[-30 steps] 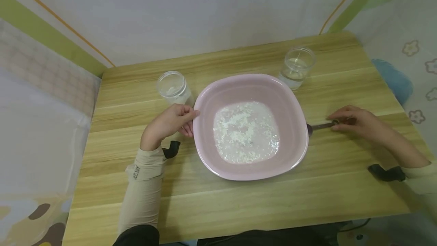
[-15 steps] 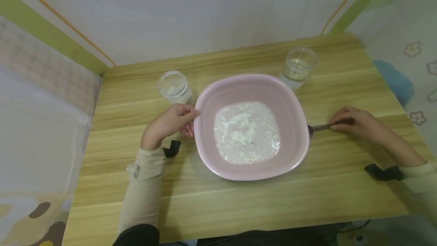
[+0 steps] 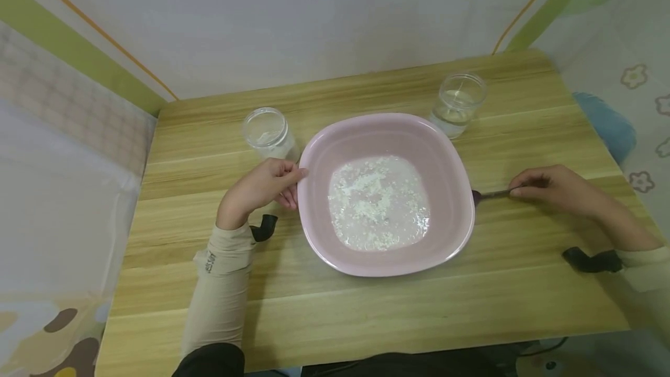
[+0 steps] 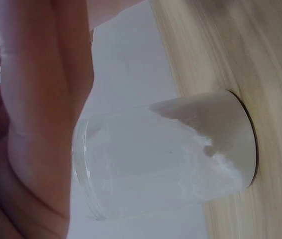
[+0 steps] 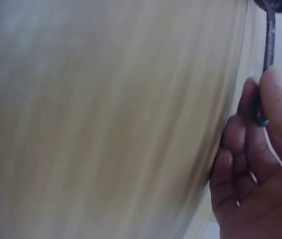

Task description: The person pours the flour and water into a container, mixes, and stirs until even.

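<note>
A pink basin [image 3: 335, 258] stands mid-table in the head view, holding cloudy liquid with clumps of white powder [image 3: 374, 199]. My left hand [image 3: 259, 188] grips its left rim, thumb on top and fingers outside. Just behind that hand is a clear jar [image 3: 269, 138] partly filled with white powder; the left wrist view shows the jar [image 4: 171, 154] upright on the table. On the basin's right, my right hand [image 3: 560, 191] pinches the handle end of a dark spoon [image 3: 492, 195]. The spoon's bowl end lies by the basin's outer wall. In the right wrist view the spoon [image 5: 269, 40] has a looped handle end.
A second clear jar [image 3: 455, 109] with clear liquid stands behind the basin on the right. The wooden table [image 3: 445, 307] meets a printed wall covering [image 3: 392, 28] at the back. Black camera mounts [image 3: 591, 260] sit at both wrists.
My right hand has shifted slightly, its fingers now covering the handle's end loop, which showed a second ago. My left hand, the basin and both jars stay put.
</note>
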Demonstrator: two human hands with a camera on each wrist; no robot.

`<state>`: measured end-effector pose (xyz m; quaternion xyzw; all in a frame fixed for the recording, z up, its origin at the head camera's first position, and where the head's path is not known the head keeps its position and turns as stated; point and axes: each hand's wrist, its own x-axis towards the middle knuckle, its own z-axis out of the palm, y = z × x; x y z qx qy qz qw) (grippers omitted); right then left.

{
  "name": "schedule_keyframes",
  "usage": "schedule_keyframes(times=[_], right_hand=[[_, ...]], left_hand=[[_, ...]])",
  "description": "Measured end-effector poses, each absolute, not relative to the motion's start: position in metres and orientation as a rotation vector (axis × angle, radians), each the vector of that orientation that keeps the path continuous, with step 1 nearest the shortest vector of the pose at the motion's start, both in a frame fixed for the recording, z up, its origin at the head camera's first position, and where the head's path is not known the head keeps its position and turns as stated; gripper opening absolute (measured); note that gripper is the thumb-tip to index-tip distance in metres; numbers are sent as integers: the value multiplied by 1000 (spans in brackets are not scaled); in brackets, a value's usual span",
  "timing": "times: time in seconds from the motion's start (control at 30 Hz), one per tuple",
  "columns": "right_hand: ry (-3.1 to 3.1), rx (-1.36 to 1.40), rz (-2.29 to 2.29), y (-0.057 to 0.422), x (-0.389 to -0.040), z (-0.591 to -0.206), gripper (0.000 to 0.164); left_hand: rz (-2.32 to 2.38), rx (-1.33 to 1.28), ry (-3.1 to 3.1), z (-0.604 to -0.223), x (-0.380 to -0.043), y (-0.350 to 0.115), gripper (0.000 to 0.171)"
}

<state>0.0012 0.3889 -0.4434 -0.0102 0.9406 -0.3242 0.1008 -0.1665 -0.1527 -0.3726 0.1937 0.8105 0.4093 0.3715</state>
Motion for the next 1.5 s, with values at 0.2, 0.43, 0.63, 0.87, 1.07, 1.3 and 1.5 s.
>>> schedule_keyframes(times=[0.2, 0.43, 0.63, 0.87, 1.07, 1.3, 1.5], right_hand=[[2679, 172, -995, 393, 0, -438, 18], [2509, 356, -1321, 398, 4, -438, 23], [1961, 318, -2308, 397, 6, -441, 28], [1614, 31, -2773, 386, 4, -424, 36], [1611, -92, -2900, 367, -5, -396, 33], [1501, -231, -3041, 328, -23, -375, 30], [1293, -170, -3062, 300, -39, -372, 29]], left_hand=[[1049, 495, 2075, -375, -167, -153, 33], [1046, 512, 2072, -374, -167, -153, 35], [1040, 529, 2074, -371, -167, -152, 35], [1049, 510, 2068, -370, -165, -152, 35], [1069, 507, 2060, -372, -164, -155, 34], [1073, 516, 2064, -371, -164, -153, 34], [1064, 494, 2066, -370, -162, -152, 34]])
